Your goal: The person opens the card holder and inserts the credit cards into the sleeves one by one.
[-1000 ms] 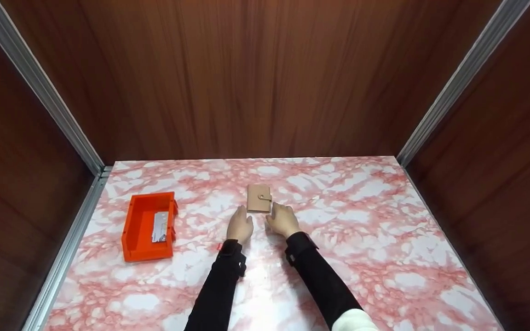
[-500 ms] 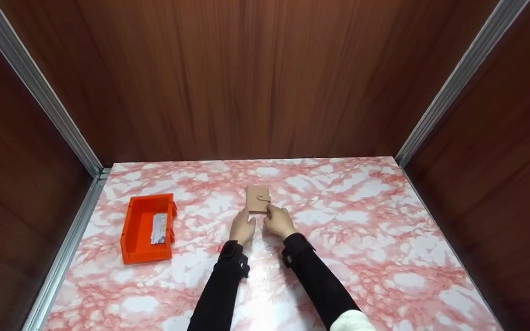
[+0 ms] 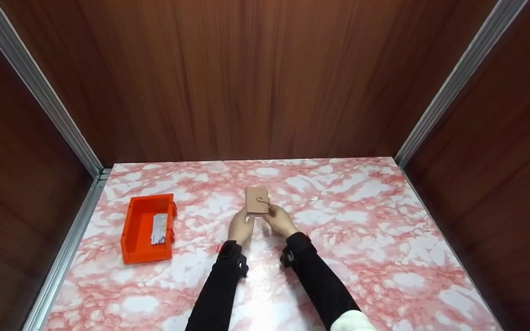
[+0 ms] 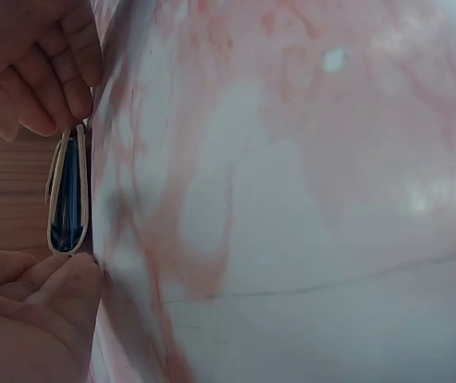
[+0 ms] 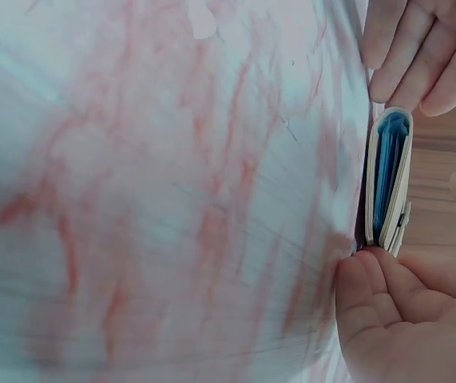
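A small beige wallet (image 3: 256, 200) with a snap strap on its right side lies between my hands in the head view. My left hand (image 3: 241, 226) touches its left edge with fairly straight fingers. At its lower right corner, my right hand (image 3: 282, 221) has its fingertips against the strap side. End-on in the left wrist view, the wallet (image 4: 84, 191) shows blue inner sleeves; left fingertips (image 4: 76, 267) meet its rounded spine. The right wrist view shows right fingertips (image 5: 367, 267) at the opening edge of the wallet (image 5: 403, 167). Both thumbs stand off from the cover.
An orange bin (image 3: 129, 220) stands on the left of the table, with a silvery-white flat piece (image 3: 158, 229) inside. Pink-and-white marbled covering (image 3: 352, 230) spreads over the tabletop. Dark wood panels (image 3: 265, 82) and metal rails (image 3: 463, 82) enclose the back and sides.
My hands have closed in on the wallet from just below it, and their fingertips now meet both its sides. The wallet has shifted slightly toward me and tilted, showing its near edge.
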